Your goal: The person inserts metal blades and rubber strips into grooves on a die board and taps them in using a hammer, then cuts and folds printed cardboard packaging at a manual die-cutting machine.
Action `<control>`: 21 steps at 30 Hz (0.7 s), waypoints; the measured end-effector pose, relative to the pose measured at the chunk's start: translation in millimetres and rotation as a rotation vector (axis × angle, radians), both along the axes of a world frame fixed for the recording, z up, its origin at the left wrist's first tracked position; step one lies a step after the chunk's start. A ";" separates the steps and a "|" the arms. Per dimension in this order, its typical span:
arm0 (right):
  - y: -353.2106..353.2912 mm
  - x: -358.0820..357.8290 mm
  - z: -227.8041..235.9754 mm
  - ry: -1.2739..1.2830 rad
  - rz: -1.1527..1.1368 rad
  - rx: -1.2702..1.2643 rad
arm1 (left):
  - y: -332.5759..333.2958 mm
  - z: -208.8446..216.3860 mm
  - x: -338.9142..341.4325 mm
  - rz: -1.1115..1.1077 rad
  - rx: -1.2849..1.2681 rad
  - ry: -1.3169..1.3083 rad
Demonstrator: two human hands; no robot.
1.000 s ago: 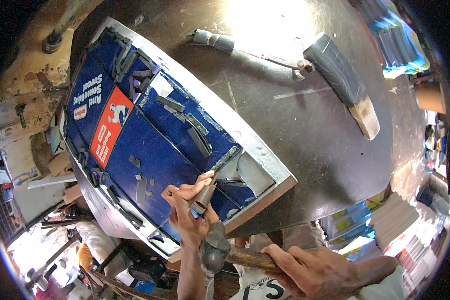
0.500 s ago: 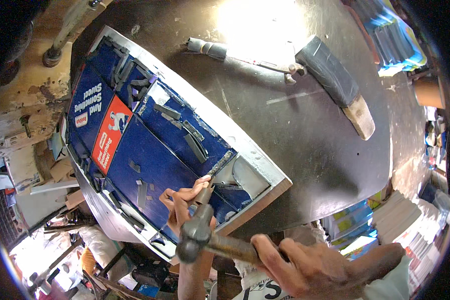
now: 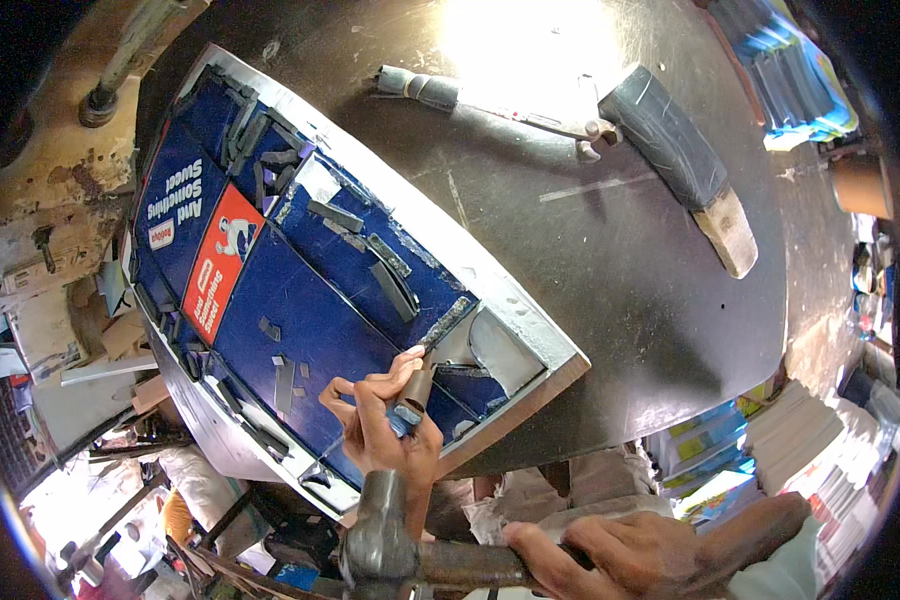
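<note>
My left hand grips a short metal chisel, its tip against the inner edge of a white tray-like case near the right corner. Held by the handle in my right hand is a hammer, its dark steel head below my left hand and apart from the chisel. The case's floor is a printed blue sheet with a red strip. Dark, narrow strips and small scraps lie on it, some bunched at the far left. A bare grey patch shows beside the chisel.
The case rests on a dark tabletop. Farther back lie a tool with a wrapped handle and a thick black-wrapped piece with a pale end. Paper stacks stand at the right; clutter and a worn wooden surface are at the left.
The hammer head has moved away from the chisel's upper end, toward the lower edge, uncovering my left hand and the chisel. The left hand stays at nearly the same place.
</note>
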State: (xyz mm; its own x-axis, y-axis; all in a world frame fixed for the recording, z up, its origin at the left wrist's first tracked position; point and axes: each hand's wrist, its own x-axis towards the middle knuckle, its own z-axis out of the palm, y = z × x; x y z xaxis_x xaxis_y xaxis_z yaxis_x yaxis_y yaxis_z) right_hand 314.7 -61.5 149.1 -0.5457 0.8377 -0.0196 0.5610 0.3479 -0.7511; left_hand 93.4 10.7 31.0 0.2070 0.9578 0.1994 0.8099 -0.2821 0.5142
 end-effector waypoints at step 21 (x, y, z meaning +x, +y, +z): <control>3.4 -7.3 -19.1 -0.077 -0.062 -0.182 | 1.5 4.2 -13.1 0.001 -0.205 0.000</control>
State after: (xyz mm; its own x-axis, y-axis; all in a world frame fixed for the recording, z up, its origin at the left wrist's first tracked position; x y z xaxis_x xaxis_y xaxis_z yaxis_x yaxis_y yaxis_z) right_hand 307.4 -58.0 130.0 -0.4842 0.8487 -0.2128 0.6351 0.1736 -0.7527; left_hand 80.3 12.2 35.2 0.2058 0.9786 0.0007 0.8101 -0.1708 0.5608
